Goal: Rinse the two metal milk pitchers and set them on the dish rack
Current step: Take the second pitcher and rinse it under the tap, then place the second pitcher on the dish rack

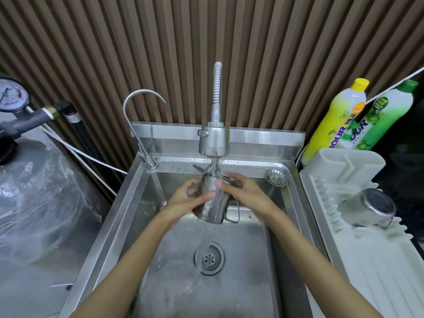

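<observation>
A metal milk pitcher is held tilted over the steel sink, right under the running spray tap. My left hand wraps its left side with the thumb across the body. My right hand grips its upper right side near the rim; the wire handle sticks out below that hand. Water streams over the pitcher and down toward the drain. A second metal pitcher lies on its side on the white dish rack at the right.
A thin gooseneck tap stands at the sink's back left. A strainer plug rests on the back right rim. Yellow and green dish soap bottles lean behind the rack. A plastic-wrapped tank with a pressure gauge stands left.
</observation>
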### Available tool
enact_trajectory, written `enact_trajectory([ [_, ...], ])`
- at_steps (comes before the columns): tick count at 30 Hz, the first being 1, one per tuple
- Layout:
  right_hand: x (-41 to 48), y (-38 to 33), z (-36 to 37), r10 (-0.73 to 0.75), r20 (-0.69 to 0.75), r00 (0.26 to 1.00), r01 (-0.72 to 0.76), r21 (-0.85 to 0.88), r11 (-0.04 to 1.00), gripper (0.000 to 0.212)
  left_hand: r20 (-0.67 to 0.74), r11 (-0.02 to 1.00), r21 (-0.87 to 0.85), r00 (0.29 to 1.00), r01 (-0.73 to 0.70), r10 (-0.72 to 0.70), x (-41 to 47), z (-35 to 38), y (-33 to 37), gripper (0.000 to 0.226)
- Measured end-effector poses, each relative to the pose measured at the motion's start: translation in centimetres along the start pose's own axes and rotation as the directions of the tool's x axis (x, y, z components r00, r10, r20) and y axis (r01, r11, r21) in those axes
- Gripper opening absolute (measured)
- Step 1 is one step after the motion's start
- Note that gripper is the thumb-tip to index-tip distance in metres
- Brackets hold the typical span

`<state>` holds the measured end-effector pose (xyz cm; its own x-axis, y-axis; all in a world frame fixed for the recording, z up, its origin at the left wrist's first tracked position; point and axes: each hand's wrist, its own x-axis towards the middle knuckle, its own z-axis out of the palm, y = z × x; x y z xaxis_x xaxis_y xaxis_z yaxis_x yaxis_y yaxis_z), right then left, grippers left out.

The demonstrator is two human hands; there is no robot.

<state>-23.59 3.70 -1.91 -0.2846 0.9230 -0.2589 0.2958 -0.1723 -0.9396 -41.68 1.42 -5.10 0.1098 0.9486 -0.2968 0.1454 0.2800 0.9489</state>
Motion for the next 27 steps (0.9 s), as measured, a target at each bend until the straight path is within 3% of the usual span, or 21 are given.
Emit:
enact_trajectory([
  [3,0.1,-0.2,-0.3,0.026,0.061,0.998,-0.021,-0.085,0.996,0.064,0.014,0.996,0.017,0.996,-0.085,0.085,-0.7,0.5,-0.3,0.048],
  [6,-0.9,-0.3,-1.4,-0.028,0.078,0.997,0.036,-0.104,0.994,0.035,0.079,0.992,0.043,0.99,-0.117,0.114,-0.9,1.4,-0.7,0.063],
  [9,-2.9,-0.1,-3.9,-0.084,0.032,0.996,0.088,-0.155,0.984,0.04,0.103,0.985,0.114,0.988,-0.13,0.118,-0.1,3.9,-0.5,0.076],
  [12,-5.7,0.9,-7.9,-0.053,-0.091,0.994,0.04,-0.14,0.989,0.059,0.186,0.972,0.124,0.967,-0.202,0.177,0.6,8.7,0.6,0.092],
  [18,-13.0,4.1,-18.3,0.074,-0.272,0.96,-0.095,-0.067,0.993,0.071,0.345,0.932,0.135,0.898,-0.336,0.274,1.7,21.6,3.5,0.079],
  [22,-17.1,6.6,-23.2,0.101,-0.376,0.921,-0.115,-0.014,0.993,0.073,0.448,0.934,0.131,0.86,-0.332,0.243,2.6,29.2,3.7,0.092],
  [27,-18.4,10.4,-25.9,0.143,-0.41,0.901,-0.151,0.013,0.988,0.07,0.478,0.925,0.147,0.844,-0.35,0.244,3.9,34.5,1.7,0.075],
])
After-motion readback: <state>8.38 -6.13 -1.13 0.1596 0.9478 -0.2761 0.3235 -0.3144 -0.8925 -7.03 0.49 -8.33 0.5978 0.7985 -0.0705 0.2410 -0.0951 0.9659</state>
